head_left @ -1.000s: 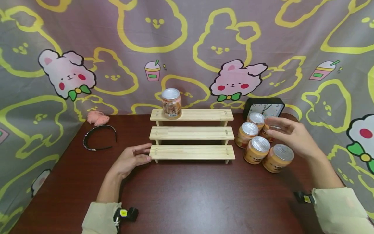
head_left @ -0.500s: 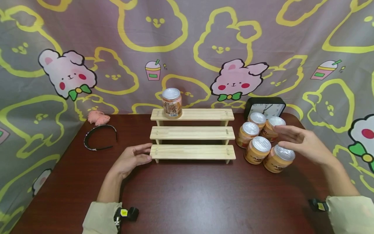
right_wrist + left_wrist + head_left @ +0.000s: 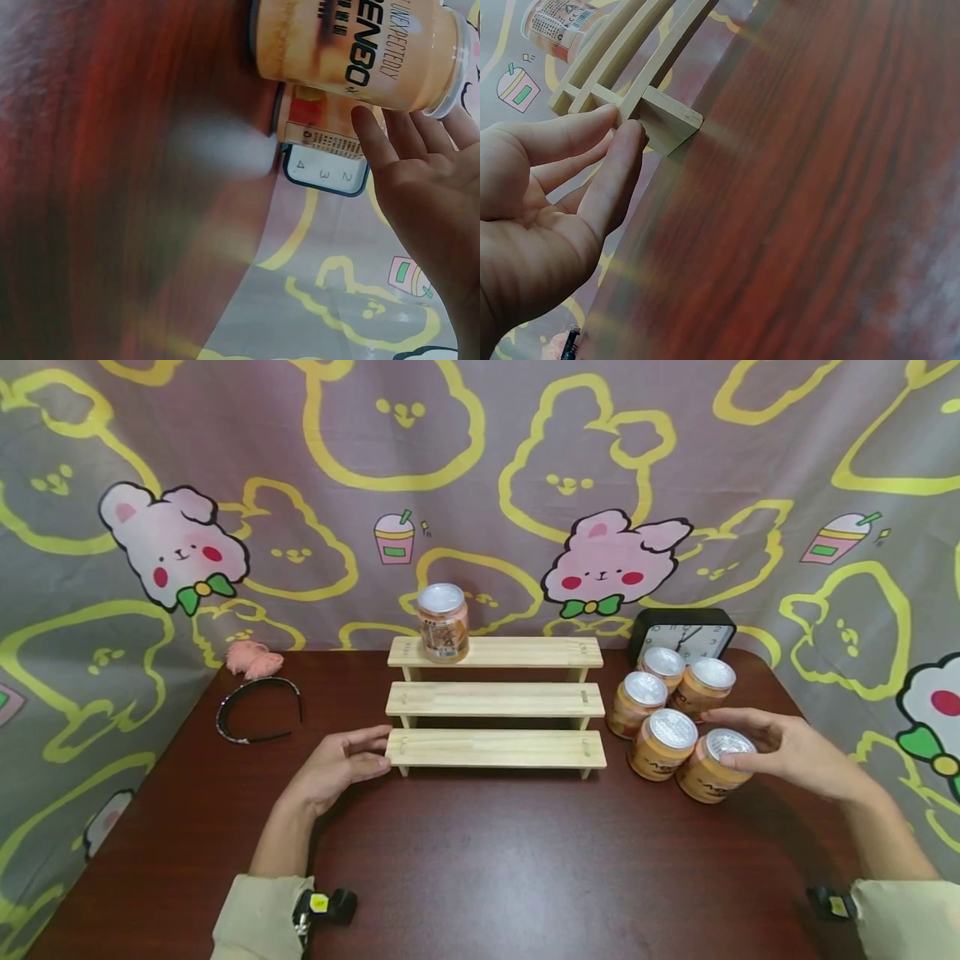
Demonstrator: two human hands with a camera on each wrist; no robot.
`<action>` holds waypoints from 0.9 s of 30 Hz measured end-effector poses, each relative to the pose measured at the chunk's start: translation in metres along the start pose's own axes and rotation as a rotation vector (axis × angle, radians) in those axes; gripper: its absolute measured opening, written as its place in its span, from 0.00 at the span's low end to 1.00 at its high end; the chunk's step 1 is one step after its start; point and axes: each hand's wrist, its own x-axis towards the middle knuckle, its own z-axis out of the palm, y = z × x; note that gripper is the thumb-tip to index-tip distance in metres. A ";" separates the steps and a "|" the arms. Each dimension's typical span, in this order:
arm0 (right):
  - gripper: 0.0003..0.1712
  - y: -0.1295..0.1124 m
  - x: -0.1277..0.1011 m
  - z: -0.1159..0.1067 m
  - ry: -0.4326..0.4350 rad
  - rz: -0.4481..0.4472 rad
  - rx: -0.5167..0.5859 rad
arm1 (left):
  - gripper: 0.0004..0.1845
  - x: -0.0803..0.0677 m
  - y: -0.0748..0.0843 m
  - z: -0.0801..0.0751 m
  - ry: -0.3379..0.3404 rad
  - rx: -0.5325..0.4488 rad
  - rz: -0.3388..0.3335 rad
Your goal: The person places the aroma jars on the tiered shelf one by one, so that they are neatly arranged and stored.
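The right hand (image 3: 798, 752) curves loosely over the nearest can (image 3: 712, 766), fingers about its lid, not clamped. That can stands with four others near the tabletop's right edge. The left hand (image 3: 337, 768), fingers straight, touches the rack's (image 3: 495, 700) lowest step.

Beige long sleeves; small black wrist cameras with yellow stickers; bare hands.

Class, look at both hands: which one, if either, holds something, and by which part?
Neither grips anything. The left hand touches the left end of the wooden rack's bottom step; the right hand reaches around the nearest can's top.
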 end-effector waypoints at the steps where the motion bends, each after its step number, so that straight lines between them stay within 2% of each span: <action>1: 0.31 0.001 -0.001 0.000 -0.006 0.002 -0.014 | 0.34 0.000 0.000 0.000 0.000 0.001 0.001; 6: 0.35 0.004 -0.001 0.003 -0.042 0.028 -0.044 | 0.34 -0.001 0.001 0.000 0.000 0.002 -0.001; 13: 0.38 0.006 -0.003 0.007 -0.045 -0.019 -0.046 | 0.34 -0.001 0.002 0.000 -0.002 -0.001 -0.006; 20: 0.33 0.007 -0.004 0.007 -0.001 0.003 -0.027 | 0.34 -0.001 0.003 0.001 0.002 0.005 -0.012; 27: 0.30 0.009 -0.004 0.004 0.066 0.018 -0.093 | 0.34 -0.002 0.003 0.001 0.003 0.004 -0.014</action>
